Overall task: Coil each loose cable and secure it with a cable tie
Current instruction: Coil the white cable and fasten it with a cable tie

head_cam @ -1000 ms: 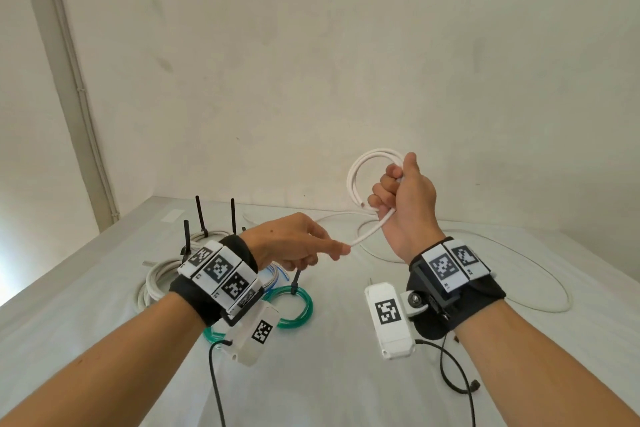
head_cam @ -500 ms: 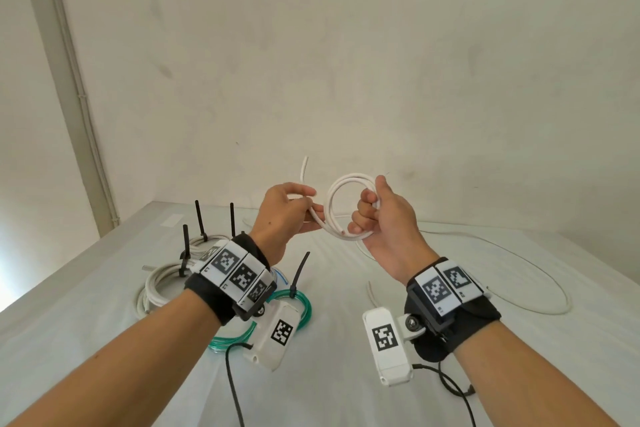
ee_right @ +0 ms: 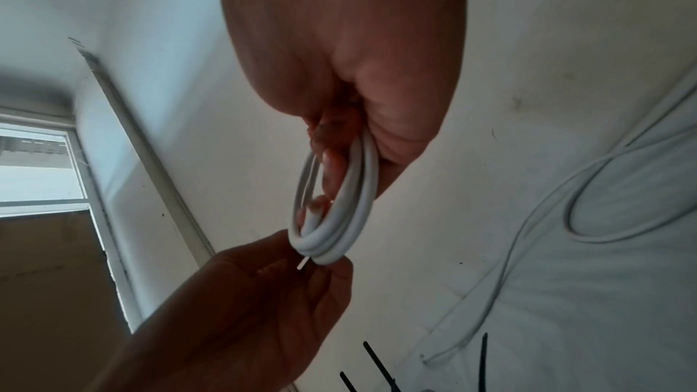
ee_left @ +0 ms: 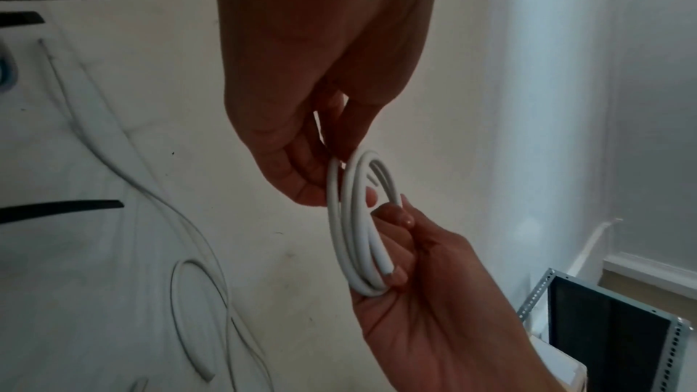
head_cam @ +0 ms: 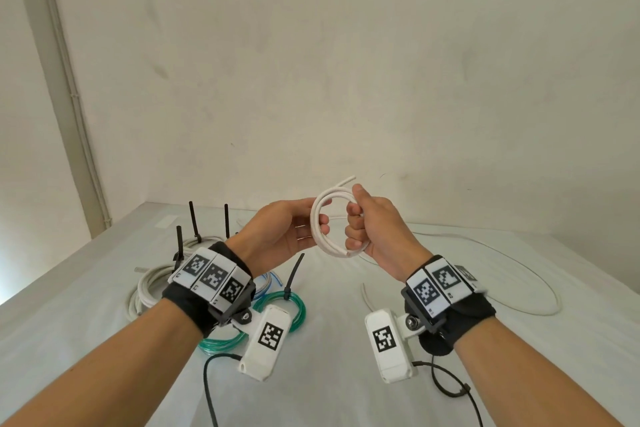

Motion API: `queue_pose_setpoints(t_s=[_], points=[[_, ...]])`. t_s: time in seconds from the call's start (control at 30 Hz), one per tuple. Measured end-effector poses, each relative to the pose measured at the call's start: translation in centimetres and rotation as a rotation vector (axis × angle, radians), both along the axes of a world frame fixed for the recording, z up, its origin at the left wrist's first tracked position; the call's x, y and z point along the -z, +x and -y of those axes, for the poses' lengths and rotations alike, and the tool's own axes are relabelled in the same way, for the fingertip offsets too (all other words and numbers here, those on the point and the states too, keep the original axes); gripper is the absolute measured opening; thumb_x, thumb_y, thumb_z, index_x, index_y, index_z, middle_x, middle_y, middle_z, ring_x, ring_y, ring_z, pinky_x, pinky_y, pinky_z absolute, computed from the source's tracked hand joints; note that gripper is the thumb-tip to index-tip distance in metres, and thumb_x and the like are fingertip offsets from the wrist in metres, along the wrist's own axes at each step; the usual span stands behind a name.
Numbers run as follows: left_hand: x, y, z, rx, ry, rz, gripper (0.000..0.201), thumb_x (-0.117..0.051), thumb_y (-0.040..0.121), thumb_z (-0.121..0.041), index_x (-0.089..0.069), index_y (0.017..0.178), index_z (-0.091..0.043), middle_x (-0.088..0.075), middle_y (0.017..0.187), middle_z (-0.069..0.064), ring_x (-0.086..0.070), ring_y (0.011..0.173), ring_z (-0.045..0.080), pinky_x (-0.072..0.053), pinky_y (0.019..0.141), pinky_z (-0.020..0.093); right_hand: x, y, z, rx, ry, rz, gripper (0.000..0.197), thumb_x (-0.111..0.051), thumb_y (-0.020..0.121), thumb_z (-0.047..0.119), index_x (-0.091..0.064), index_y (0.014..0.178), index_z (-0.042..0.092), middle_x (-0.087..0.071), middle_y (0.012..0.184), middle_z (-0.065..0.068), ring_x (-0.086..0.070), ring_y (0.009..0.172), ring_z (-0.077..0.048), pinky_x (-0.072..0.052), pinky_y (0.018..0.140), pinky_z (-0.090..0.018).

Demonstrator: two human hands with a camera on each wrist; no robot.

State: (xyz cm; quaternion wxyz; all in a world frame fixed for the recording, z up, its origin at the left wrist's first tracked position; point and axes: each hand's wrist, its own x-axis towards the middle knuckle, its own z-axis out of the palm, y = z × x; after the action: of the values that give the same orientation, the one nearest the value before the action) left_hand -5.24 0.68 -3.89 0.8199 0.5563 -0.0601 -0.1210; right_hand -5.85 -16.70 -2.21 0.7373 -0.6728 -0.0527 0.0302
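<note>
A small white cable coil [head_cam: 325,246] of several loops hangs in the air between both hands, above the table [head_cam: 329,340]. My right hand [head_cam: 374,229] grips its right side, fingers curled through the loops; one cut end pokes up past the thumb. My left hand [head_cam: 291,236], palm up, pinches the coil's left side. In the left wrist view, the left hand [ee_left: 301,130] pinches the coil [ee_left: 339,234] at the top and the right hand [ee_left: 433,309] holds it from below. The right wrist view has the right hand [ee_right: 358,70] clamped round the coil [ee_right: 339,219].
On the white-covered table at the left lie a tied white coil [head_cam: 152,288] and a tied green tube coil [head_cam: 298,305], black cable ties [head_cam: 192,222] sticking up from them. A thin loose white cable [head_cam: 558,302] curves over the right side. A wall stands behind.
The left hand brought the cable's free length round onto the coil, adding a loop. It now holds the coil's left side palm up. Both hands have sunk a little.
</note>
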Motion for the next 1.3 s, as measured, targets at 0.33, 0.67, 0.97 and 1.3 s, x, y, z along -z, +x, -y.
queue_pose_setpoints(t_s=[0.33,0.67,0.97,1.3], points=[[-0.6,-0.4,0.7,0.043,0.046,-0.029,0.044,-0.046,0.1,-0.033,-0.064,0.112,0.005,-0.04,0.066,0.002,-0.034,0.052,0.014,-0.044,0.063,0.032,0.7,0.0,-1.1,0.009,-0.222,0.125,0.043,-0.04,0.11,0.043,-0.044,0.078,0.014,-0.03,0.052,0.007,-0.029,0.046,-0.012,-0.034,0.046,-0.027],[-0.5,-0.1,1.2,-0.332,0.479,0.196,0.039,-0.052,0.093,-0.034,-0.049,0.062,-0.012,-0.034,0.053,-0.002,-0.028,0.046,0.013,-0.028,0.044,0.025,0.5,0.0,-0.9,-0.243,0.2,-0.242,0.064,-0.04,0.101,0.068,-0.058,0.108,0.007,-0.053,0.067,-0.01,-0.049,0.053,-0.023,-0.054,0.065,-0.038],[-0.7,0.3,1.5,-0.321,0.589,0.309,0.028,-0.061,0.093,-0.03,-0.047,0.076,-0.012,-0.032,0.06,0.005,-0.028,0.047,0.015,-0.028,0.042,0.025,0.5,0.2,0.6,-0.441,0.086,-0.27,0.044,-0.04,0.11,0.039,-0.06,0.081,0.012,-0.043,0.068,-0.001,-0.049,0.063,-0.018,-0.045,0.09,-0.04],[0.4,-0.1,2.5,-0.085,-0.057,-0.011,0.044,-0.058,0.1,-0.051,-0.051,0.074,-0.016,-0.024,0.056,-0.009,-0.024,0.041,0.007,-0.029,0.041,0.019,1.1,0.7,0.8,-0.336,0.514,-0.267,0.048,-0.037,0.11,0.033,-0.052,0.069,0.014,-0.028,0.059,0.005,-0.03,0.053,-0.013,-0.043,0.068,-0.03]])
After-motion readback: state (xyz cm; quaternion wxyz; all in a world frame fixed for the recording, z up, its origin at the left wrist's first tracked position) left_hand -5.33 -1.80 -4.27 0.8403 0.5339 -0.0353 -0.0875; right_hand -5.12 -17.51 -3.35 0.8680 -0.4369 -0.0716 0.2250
